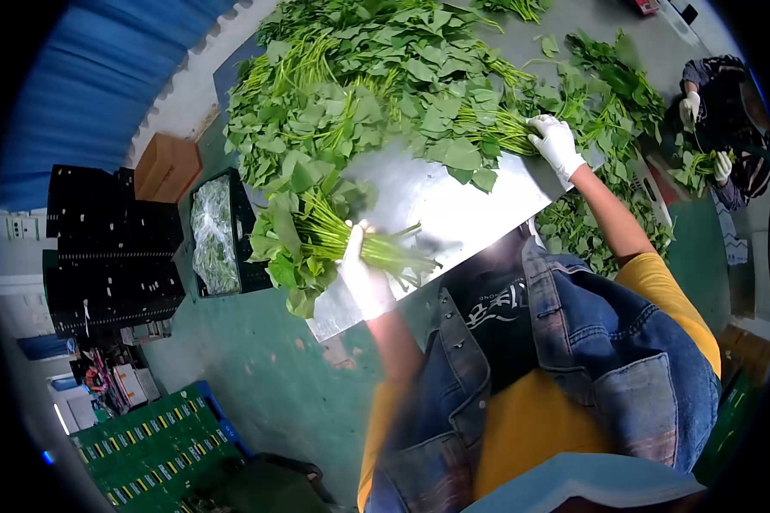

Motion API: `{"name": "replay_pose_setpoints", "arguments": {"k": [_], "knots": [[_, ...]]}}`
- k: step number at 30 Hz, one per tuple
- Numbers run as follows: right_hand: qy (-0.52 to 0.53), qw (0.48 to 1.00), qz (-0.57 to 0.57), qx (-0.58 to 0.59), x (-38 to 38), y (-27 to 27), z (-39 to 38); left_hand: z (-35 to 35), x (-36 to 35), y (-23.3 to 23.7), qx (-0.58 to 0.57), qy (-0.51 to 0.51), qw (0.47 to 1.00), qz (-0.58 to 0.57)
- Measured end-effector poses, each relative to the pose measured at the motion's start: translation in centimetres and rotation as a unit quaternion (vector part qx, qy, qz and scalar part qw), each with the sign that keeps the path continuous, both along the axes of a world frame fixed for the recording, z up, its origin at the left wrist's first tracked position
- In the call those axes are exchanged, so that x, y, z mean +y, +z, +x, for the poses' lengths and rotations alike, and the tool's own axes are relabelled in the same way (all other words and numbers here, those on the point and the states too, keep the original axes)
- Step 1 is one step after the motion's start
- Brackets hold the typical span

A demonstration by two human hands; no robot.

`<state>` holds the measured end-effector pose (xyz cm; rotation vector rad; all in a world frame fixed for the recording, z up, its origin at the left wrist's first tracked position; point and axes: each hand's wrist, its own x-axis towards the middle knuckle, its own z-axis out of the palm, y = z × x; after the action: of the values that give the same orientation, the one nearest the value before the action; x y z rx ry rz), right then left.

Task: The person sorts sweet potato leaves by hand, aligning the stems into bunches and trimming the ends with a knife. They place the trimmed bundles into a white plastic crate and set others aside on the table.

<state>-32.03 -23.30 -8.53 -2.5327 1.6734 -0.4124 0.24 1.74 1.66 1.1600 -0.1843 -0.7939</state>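
Note:
White-gloved, my left hand is wrapped around a bunch of leafy greens, held over the near left part of a metal table. Its leaves point left and its cut stems stick out to the right past my fingers. My right hand, also gloved, grips the stem ends of other leafy greens that lie on the table with their leaves to the left. A large pile of the same greens covers the far side of the table.
More greens lie at the right. Beyond them a co-worker in white gloves holds a small bunch. A black crate with a plastic-wrapped bag stands left on the floor, near stacked black crates and a cardboard box.

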Motion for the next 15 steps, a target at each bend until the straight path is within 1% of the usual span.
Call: {"name": "replay_pose_setpoints", "arguments": {"k": [1,4,5,7,9,10,12,13,14,15], "knots": [[-0.019,1.0,-0.021,0.009,-0.7,-1.5,-0.9,-0.3,-0.2,0.2,-0.008,-0.002,1.0,0.01],[-0.049,0.998,-0.003,-0.023,-1.0,-1.6,-1.0,-0.7,-0.8,0.5,-0.03,-0.018,0.999,0.025],[-0.051,0.998,-0.001,-0.021,-1.8,-2.9,-1.0,-0.9,-1.0,0.6,-0.041,-0.028,0.998,0.03],[-0.063,0.995,0.083,0.002,-2.5,-3.1,-0.1,-1.4,-1.4,1.1,-0.039,-0.04,0.998,0.038],[-0.057,0.984,0.164,0.045,-2.7,-2.0,0.7,-1.7,-2.2,1.4,-0.038,-0.05,0.997,0.045],[-0.068,0.977,0.195,0.049,-3.0,-1.2,0.9,-1.9,-2.6,1.4,-0.028,-0.045,0.998,0.027],[-0.065,0.979,0.185,0.057,-3.3,0.2,1.1,-1.9,-2.9,1.4,-0.019,-0.041,0.999,0.011],[-0.053,0.993,0.09,-0.052,-3.2,0.1,0.5,-1.8,-3.0,1.3,-0.046,-0.058,0.997,0.021],[-0.037,0.989,0.041,-0.14,-2.9,1.8,0.5,-1.7,-3.2,1.2,-0.073,-0.072,0.994,0.029],[-0.016,0.942,0.12,-0.312,-3.8,3.0,-0.2,-1.4,-3.4,1.0,-0.094,-0.083,0.992,0.033]]}}
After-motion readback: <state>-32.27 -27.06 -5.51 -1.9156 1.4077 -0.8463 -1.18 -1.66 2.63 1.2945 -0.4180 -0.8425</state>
